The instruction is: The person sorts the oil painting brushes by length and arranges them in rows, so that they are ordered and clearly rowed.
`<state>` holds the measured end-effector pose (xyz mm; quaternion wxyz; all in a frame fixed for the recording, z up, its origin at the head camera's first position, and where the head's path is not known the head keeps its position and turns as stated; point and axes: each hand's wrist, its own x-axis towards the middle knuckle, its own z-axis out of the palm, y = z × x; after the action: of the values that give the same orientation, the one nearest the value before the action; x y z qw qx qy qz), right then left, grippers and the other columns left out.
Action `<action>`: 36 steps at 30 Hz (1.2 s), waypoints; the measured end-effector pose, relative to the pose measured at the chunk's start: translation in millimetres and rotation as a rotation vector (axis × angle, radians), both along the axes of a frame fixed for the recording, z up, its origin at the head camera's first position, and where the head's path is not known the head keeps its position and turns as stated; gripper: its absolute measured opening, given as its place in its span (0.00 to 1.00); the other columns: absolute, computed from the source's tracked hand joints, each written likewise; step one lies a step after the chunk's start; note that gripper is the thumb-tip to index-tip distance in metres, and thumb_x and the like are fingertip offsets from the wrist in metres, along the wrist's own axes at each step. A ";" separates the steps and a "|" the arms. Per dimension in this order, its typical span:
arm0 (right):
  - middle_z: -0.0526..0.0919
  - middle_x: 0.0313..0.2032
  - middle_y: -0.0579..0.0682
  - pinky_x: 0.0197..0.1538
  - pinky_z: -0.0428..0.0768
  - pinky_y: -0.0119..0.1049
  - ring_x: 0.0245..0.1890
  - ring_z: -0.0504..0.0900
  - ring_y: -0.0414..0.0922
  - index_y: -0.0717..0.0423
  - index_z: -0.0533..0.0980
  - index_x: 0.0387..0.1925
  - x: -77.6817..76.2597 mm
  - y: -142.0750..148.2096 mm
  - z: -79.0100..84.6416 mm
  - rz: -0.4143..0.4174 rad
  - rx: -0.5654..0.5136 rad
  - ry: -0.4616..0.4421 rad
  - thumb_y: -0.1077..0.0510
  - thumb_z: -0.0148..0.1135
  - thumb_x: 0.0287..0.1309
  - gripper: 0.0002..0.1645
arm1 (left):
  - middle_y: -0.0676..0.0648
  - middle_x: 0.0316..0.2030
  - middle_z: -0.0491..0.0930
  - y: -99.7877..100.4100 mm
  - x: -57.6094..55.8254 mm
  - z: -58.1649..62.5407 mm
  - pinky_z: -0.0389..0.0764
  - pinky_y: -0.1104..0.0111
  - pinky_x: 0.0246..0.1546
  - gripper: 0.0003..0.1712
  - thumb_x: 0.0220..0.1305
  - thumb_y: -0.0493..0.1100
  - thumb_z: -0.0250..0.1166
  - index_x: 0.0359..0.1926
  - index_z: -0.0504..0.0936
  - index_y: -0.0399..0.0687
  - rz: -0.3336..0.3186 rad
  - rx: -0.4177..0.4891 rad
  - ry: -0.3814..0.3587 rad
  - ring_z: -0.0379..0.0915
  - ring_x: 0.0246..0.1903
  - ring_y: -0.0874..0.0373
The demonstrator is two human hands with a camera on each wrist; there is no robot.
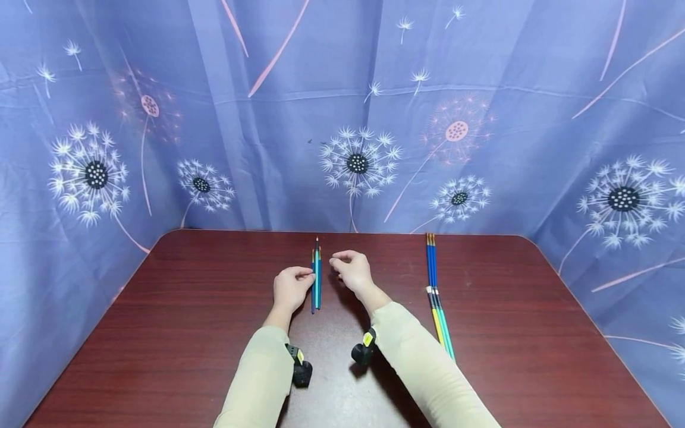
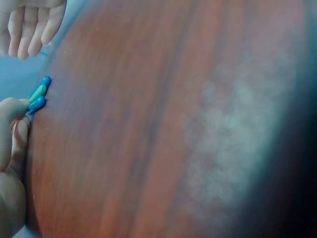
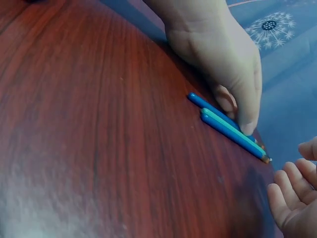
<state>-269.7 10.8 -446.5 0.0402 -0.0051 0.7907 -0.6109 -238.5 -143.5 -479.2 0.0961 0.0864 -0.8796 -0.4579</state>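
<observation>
Three slim paintbrushes point(image 1: 317, 285), two blue and one turquoise, lie side by side on the table, bristles pointing away from me. My left hand point(image 1: 291, 289) is at their left side, thumb and fingertips pinching the leftmost blue brush point(image 3: 213, 107). In the right wrist view, the turquoise brush point(image 3: 223, 124) lies against the other blue brush point(image 3: 230, 131), with a narrow gap to the pinched one. My right hand point(image 1: 353, 270) hovers just right of the bundle, fingers loosely bent and holding nothing. From the left wrist, only the rounded handle ends point(image 2: 38, 94) show beside the left thumb.
On the right part of the brown table point(image 1: 187, 309), several blue brushes point(image 1: 431, 264) lie in a row near the far edge. Below them lie a yellow brush point(image 1: 437, 324) and turquoise brushes point(image 1: 445, 330) with white tips. A blue dandelion-print curtain point(image 1: 289, 148) surrounds the table.
</observation>
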 end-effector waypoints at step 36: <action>0.82 0.35 0.52 0.51 0.73 0.46 0.44 0.77 0.53 0.57 0.83 0.37 -0.3 -42.1 -25.6 -0.146 0.434 0.248 0.57 0.64 0.52 0.10 | 0.47 0.32 0.87 -0.7 3.0 4.3 0.81 0.67 0.34 0.11 0.57 0.43 0.66 0.40 0.87 0.44 -0.010 -0.006 0.017 0.84 0.33 0.57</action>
<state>-270.0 -31.3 -472.0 -0.1013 -0.0141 0.9003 -0.4230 -235.5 -144.2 -474.9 0.1017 0.0777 -0.8805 -0.4565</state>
